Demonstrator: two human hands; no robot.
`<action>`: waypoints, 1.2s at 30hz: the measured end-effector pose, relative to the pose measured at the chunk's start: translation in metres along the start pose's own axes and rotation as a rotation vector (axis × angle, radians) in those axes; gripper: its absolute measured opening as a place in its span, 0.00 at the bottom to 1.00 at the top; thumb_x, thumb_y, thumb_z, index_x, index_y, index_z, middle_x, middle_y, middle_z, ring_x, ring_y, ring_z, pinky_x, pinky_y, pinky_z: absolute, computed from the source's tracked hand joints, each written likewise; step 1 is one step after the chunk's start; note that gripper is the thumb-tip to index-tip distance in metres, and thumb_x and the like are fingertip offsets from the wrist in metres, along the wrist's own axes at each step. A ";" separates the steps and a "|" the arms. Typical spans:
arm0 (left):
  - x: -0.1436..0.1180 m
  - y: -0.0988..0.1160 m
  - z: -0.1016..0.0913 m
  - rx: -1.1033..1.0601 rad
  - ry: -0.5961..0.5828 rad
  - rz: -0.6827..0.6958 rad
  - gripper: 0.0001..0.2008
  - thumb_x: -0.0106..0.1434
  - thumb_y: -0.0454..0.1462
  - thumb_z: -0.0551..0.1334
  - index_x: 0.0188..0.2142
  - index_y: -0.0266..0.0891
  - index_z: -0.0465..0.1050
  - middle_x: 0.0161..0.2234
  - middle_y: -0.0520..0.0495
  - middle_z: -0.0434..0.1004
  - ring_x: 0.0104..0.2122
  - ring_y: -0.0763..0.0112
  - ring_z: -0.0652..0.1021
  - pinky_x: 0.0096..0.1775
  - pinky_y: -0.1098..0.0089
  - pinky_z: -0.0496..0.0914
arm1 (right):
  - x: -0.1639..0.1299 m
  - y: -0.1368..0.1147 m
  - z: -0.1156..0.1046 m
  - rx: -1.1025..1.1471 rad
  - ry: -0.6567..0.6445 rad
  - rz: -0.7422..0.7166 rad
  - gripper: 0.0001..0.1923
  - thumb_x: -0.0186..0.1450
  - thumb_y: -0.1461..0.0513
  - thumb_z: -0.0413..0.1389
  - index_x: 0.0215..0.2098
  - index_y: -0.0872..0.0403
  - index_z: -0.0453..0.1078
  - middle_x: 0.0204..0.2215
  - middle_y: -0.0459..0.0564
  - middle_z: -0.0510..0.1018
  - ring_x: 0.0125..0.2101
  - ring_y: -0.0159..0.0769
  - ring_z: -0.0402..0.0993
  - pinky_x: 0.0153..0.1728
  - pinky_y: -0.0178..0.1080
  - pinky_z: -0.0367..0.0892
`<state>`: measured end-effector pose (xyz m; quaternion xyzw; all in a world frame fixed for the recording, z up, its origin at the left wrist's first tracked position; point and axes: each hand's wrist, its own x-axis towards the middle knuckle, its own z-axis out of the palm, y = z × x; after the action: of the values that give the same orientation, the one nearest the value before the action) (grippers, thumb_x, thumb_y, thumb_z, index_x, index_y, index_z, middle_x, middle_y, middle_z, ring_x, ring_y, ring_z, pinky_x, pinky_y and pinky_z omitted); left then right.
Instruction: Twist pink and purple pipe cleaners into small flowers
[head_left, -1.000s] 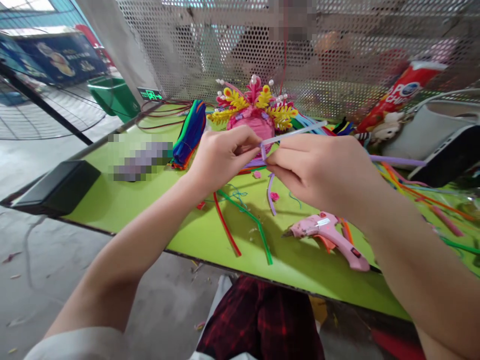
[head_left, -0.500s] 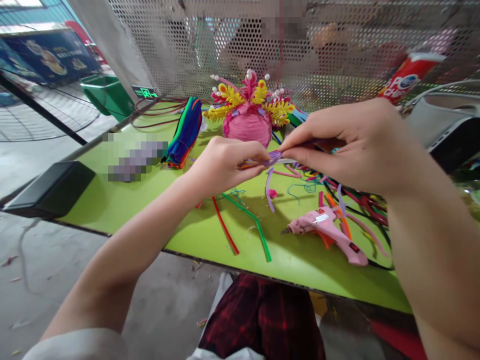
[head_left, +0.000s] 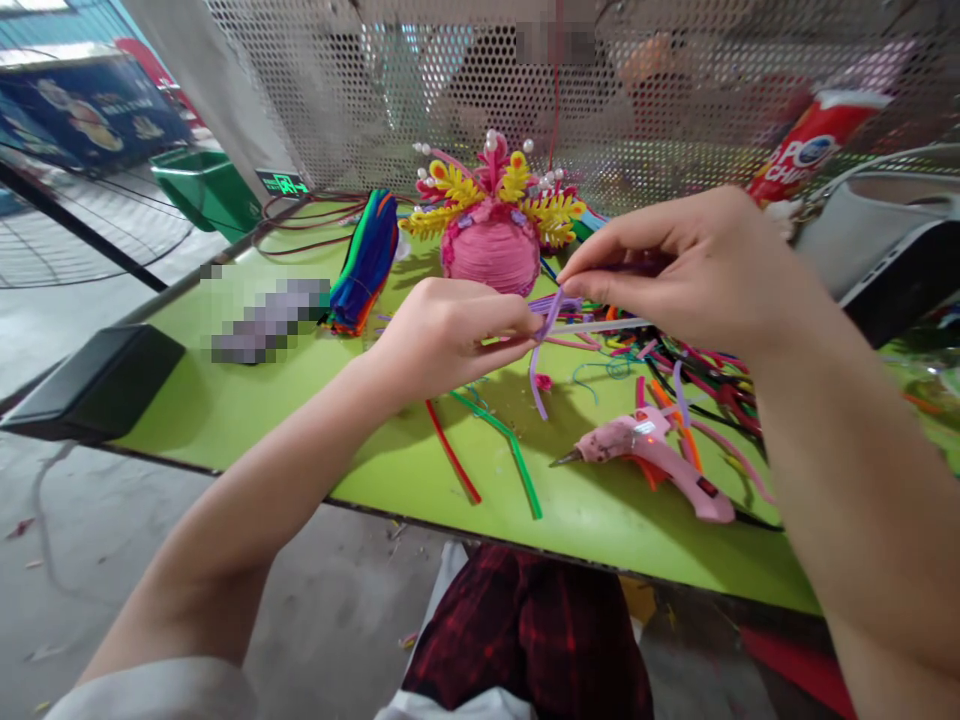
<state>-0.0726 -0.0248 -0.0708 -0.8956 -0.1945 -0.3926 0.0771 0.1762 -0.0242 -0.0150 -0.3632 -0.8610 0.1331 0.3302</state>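
Note:
A purple pipe cleaner [head_left: 553, 312] runs between my two hands over the green table. My left hand [head_left: 465, 325] is closed, its thumb and fingertips pinching the lower end. Pinched in the thumb and forefinger of my right hand [head_left: 667, 270] is the upper end, drawn up at a slant. A pale thin strip [head_left: 600, 326] extends right from the left fingertips; whether that hand holds it I cannot tell. Behind the hands stands a pink wrapped ball-shaped ornament [head_left: 491, 255] topped with yellow leaf shapes and white beads.
A pink glue gun [head_left: 649, 450] lies at the front right beside scattered pipe cleaner pieces. Red [head_left: 452, 455] and green pieces [head_left: 517, 460] lie nearer the edge. A bundle of pipe cleaners [head_left: 367, 260] and a black box [head_left: 94, 382] are leftward; a red chip can [head_left: 817, 145] stands rear right.
My right fingers have moved up slightly, lifting the purple pipe cleaner's end into a slant. The left hand keeps its pinch. The view has shifted a little.

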 end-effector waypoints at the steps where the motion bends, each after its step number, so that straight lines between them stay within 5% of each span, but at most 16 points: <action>1: 0.000 0.001 -0.001 -0.016 0.003 0.028 0.03 0.66 0.35 0.68 0.35 0.39 0.78 0.26 0.54 0.81 0.24 0.79 0.78 0.27 0.76 0.66 | 0.000 0.004 -0.001 0.054 -0.039 0.038 0.07 0.67 0.54 0.65 0.37 0.48 0.83 0.28 0.44 0.81 0.27 0.32 0.69 0.28 0.40 0.60; 7: 0.004 0.017 -0.001 -0.311 0.024 -0.004 0.03 0.64 0.35 0.71 0.34 0.40 0.79 0.27 0.54 0.83 0.22 0.84 0.75 0.26 0.80 0.67 | 0.002 0.021 -0.002 0.369 -0.348 0.160 0.14 0.61 0.50 0.70 0.33 0.52 0.82 0.25 0.46 0.81 0.27 0.31 0.72 0.27 0.36 0.63; 11: 0.003 0.012 0.007 -0.350 0.285 -0.222 0.10 0.58 0.42 0.76 0.31 0.40 0.79 0.20 0.57 0.73 0.17 0.86 0.62 0.18 0.77 0.54 | 0.005 0.024 0.012 0.441 -0.253 0.226 0.15 0.59 0.50 0.71 0.32 0.53 0.81 0.25 0.45 0.80 0.26 0.30 0.70 0.26 0.35 0.62; 16: 0.000 -0.013 0.014 -0.156 0.359 -0.503 0.12 0.62 0.47 0.72 0.32 0.40 0.81 0.27 0.52 0.80 0.23 0.79 0.70 0.24 0.74 0.64 | 0.005 0.004 0.027 0.186 -0.189 0.101 0.07 0.65 0.57 0.65 0.33 0.51 0.80 0.23 0.42 0.77 0.23 0.28 0.64 0.25 0.36 0.56; 23: -0.005 -0.019 0.009 -0.042 0.153 -0.406 0.05 0.63 0.40 0.69 0.36 0.42 0.84 0.27 0.52 0.82 0.23 0.79 0.71 0.28 0.72 0.64 | -0.001 -0.030 0.018 -0.254 -0.071 -0.014 0.08 0.69 0.61 0.58 0.39 0.51 0.82 0.36 0.52 0.85 0.33 0.39 0.75 0.37 0.43 0.65; 31: -0.002 -0.009 0.007 -0.076 0.101 -0.190 0.05 0.61 0.34 0.68 0.37 0.42 0.84 0.29 0.52 0.83 0.22 0.80 0.71 0.27 0.73 0.64 | 0.001 -0.013 0.005 -0.051 -0.022 0.033 0.05 0.66 0.58 0.63 0.36 0.48 0.82 0.30 0.47 0.83 0.30 0.37 0.74 0.32 0.42 0.64; 36: 0.004 0.006 0.002 -0.264 0.061 -0.256 0.03 0.58 0.37 0.71 0.33 0.47 0.84 0.21 0.55 0.77 0.16 0.82 0.62 0.21 0.72 0.55 | 0.001 0.004 -0.005 0.195 -0.120 0.105 0.07 0.63 0.55 0.68 0.37 0.49 0.82 0.28 0.45 0.82 0.29 0.33 0.73 0.28 0.38 0.63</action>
<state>-0.0661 -0.0289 -0.0694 -0.8536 -0.2513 -0.4483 -0.0858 0.1810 -0.0202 -0.0129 -0.3655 -0.8419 0.2549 0.3044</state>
